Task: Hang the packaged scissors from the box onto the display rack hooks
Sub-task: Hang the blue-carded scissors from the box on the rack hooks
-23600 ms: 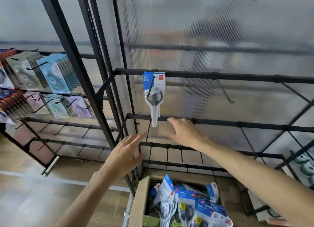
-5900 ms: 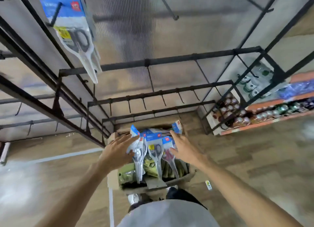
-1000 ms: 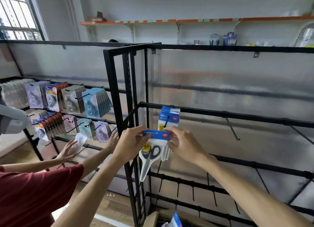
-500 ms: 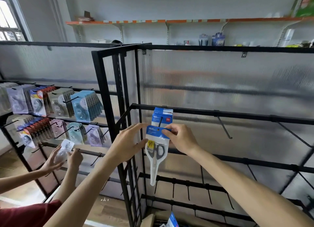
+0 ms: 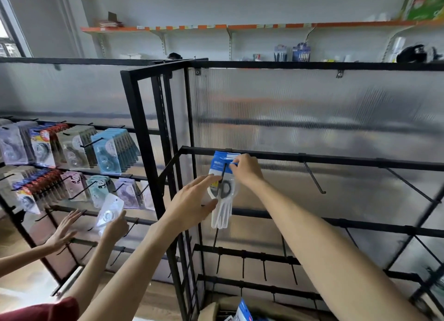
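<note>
Behind the black display rack (image 5: 153, 152) stands a ribbed translucent panel (image 5: 312, 109). On the rack's upper bar, a hook (image 5: 224, 170) carries a stack of packaged scissors (image 5: 222, 188). The right hand (image 5: 246, 169) pinches the front pack's blue top. The left hand (image 5: 192, 203) is spread open, fingertips touching the pack's left edge.

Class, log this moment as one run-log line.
right hand: pinches blue-carded packaged scissors on black rack hook | left hand: open beside
</note>
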